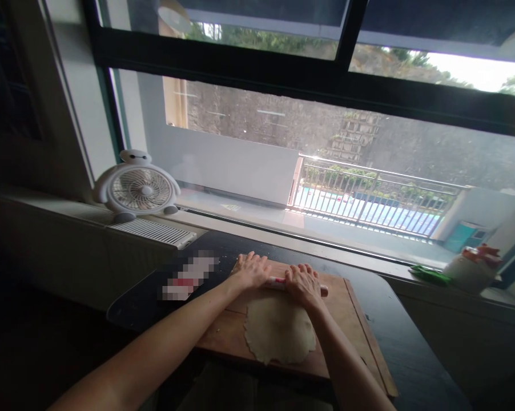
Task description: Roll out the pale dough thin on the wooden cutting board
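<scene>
From bare forearms (pixel 155 341), press evenly through left hand (pixel 253 270) and right hand (pixel 304 283), with fingers (pixel 251 257) extended over pale, cylindrical rolling pin (pixel 277 280), at far side of cream, roundish dough sheet (pixel 278 331) on brown wooden board (pixel 349 319).

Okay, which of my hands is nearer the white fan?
Your left hand. It's on the left part of the rolling pin, toward the fan; your right hand sits beside the pin's exposed right end.
</scene>
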